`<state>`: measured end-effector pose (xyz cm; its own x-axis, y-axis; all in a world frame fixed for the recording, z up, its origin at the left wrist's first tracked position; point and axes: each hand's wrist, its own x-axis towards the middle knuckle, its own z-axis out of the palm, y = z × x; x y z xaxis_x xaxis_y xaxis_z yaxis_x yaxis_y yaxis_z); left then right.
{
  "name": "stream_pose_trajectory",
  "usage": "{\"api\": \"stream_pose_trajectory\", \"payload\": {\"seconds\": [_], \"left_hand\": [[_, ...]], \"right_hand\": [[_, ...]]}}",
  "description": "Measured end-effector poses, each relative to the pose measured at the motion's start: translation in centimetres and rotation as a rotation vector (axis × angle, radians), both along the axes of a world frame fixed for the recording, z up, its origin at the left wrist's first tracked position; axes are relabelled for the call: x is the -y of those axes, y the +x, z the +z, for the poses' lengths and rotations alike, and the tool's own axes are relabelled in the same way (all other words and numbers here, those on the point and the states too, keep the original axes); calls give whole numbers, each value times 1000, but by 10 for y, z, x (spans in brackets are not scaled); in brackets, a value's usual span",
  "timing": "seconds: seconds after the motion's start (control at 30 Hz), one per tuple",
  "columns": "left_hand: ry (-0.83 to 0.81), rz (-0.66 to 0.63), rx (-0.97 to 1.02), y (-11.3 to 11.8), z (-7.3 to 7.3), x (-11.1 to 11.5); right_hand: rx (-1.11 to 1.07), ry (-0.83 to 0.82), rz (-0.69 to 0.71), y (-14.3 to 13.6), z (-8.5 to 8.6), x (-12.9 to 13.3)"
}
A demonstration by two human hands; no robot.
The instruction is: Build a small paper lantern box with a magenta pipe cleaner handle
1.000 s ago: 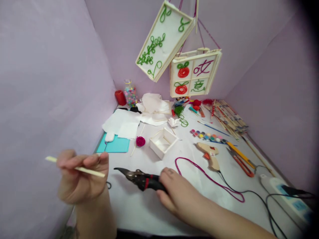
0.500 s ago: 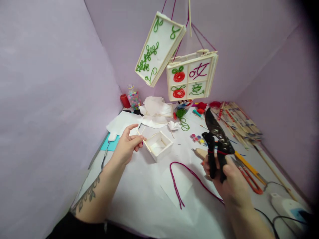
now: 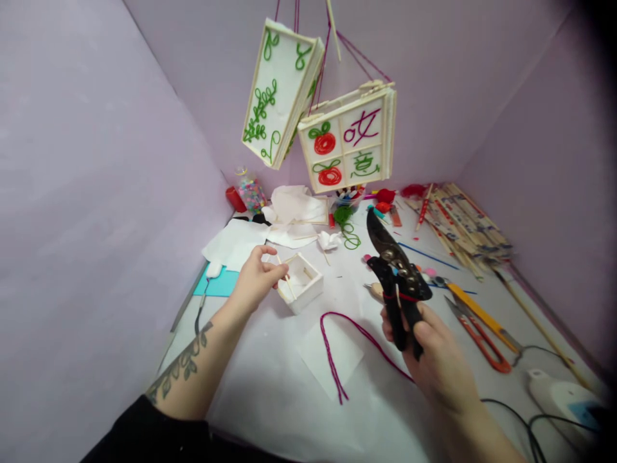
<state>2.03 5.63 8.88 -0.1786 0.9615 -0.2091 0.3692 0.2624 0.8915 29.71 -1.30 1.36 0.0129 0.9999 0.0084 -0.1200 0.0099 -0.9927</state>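
Between thumb and fingers, my left hand pinches a thin wooden stick, whose lower end lies over the near left edge of a small white open box. My right hand is wrapped round the black handles of pruning shears, raised over the table with the blade pointing up and left. Below the box, a doubled magenta cord curves across a white paper square and runs toward my right wrist.
Two decorated lanterns hang above the table. Scissors, an orange cutter and a glue gun lie right. Wooden sticks are piled at the back right; crumpled paper and green cord lie behind the box.
The stick in my left hand has come down over the box's left edge. My right hand and the shears appear farther left. The whole view has shifted, and the hanging lanterns appear farther left.
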Motion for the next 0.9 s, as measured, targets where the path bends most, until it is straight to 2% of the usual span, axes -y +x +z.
{"api": "stream_pose_trajectory", "payload": {"seconds": [0.17,0.33,0.63,0.9], "left_hand": [[-16,-24,-330,13,-9,1],[-28,-33,-493,15,-14,-5],[-55,-24,-600,19,-7,-9],[-35,-33,-573,24,-6,-6]], "right_hand": [[-164,-88,8,-1,1,2],[-197,-104,8,0,1,3],[-209,-95,16,0,3,8],[-125,-38,29,3,3,10]]}}
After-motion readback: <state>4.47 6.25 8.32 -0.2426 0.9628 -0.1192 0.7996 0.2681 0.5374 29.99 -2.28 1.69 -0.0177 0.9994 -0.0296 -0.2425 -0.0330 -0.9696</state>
